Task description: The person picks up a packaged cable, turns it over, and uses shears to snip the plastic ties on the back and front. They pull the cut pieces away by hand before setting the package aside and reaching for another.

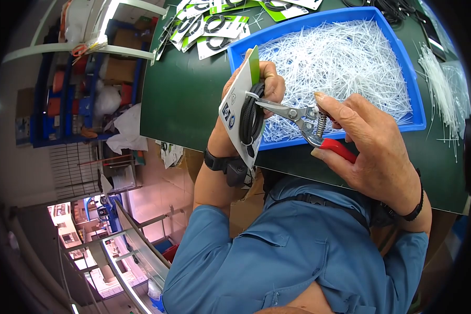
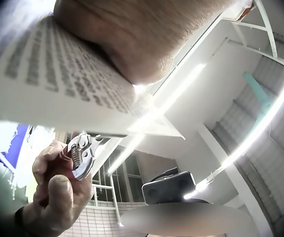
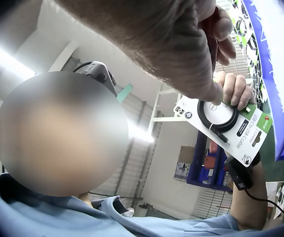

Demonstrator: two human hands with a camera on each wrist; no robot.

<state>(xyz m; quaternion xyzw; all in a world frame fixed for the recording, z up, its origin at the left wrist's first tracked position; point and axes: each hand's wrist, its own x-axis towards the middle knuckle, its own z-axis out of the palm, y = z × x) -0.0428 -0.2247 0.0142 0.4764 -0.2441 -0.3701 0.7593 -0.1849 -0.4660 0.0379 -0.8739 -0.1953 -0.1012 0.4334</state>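
My left hand [image 1: 273, 86] holds up a white and green cable card [image 1: 233, 112], gripping it by its upper edge. A black coiled cable [image 1: 254, 123] is fixed to the card; the right wrist view shows "USB C to USB C Cable" printed on it. White ties [image 1: 252, 95] go round the coil near its top and bottom. My right hand [image 1: 379, 138] grips spring-loaded snips [image 1: 293, 113] with red handles. Their metal tips reach the coil right by the upper tie. In the left wrist view the printed back of the card [image 2: 58, 94] hides part of the scene.
A blue tray [image 1: 418, 102] full of thin white plastic strips [image 1: 340, 68] stands on the green table [image 1: 180, 99]. More carded cables [image 1: 214, 26] are piled at the back left. A bundle of white ties [image 1: 437, 78] lies right of the tray, near black cables [image 1: 392, 13].
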